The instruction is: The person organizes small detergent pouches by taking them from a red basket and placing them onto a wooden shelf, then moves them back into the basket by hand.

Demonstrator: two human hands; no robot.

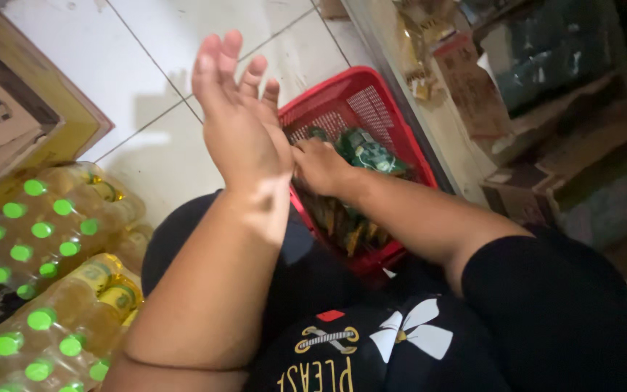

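My left hand (239, 120) is raised in front of me, flat, with its fingers spread and nothing in it. Behind it, my right hand (321, 168) reaches down into a red plastic basket (371, 94) on the floor. It rests among green and yellow packets (366, 154) that fill the basket. The fingers curl down into the packets and are partly hidden behind my left wrist, so the grip cannot be made out. My lap in dark clothing lies just below the basket.
Shrink-wrapped packs of yellow oil bottles with green caps (45, 276) lie at the left. A cardboard box (16, 109) stands at the upper left on the white tiled floor (146, 65). Cluttered shelves with boxes (546, 87) line the right side.
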